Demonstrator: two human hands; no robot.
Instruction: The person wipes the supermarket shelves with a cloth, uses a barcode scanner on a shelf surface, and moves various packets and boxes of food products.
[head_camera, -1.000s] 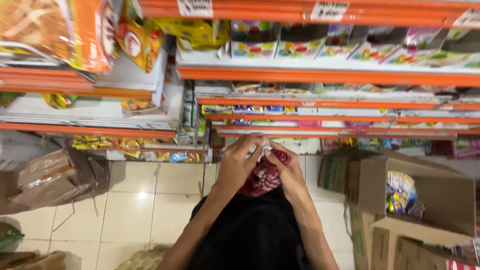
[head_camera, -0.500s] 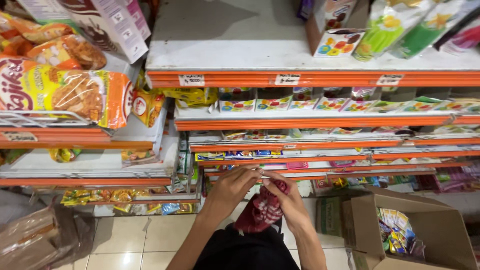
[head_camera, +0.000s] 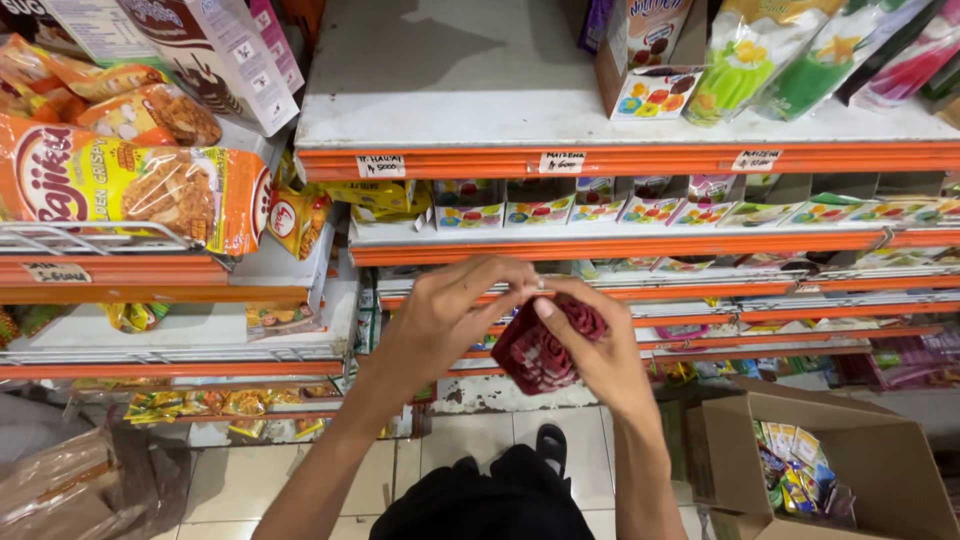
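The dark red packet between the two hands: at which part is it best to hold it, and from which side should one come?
Probably the upper edge, from above. The dark red packet is soft and crumpled and hangs down. The left hand and right hand already pinch its top from both sides; the lower part sags free and gives no firm hold.

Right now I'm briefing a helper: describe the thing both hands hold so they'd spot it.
In front of the orange-edged shelves, both hands meet at chest height. Between the left hand and right hand is a crumpled dark red packet, the only dark item there.
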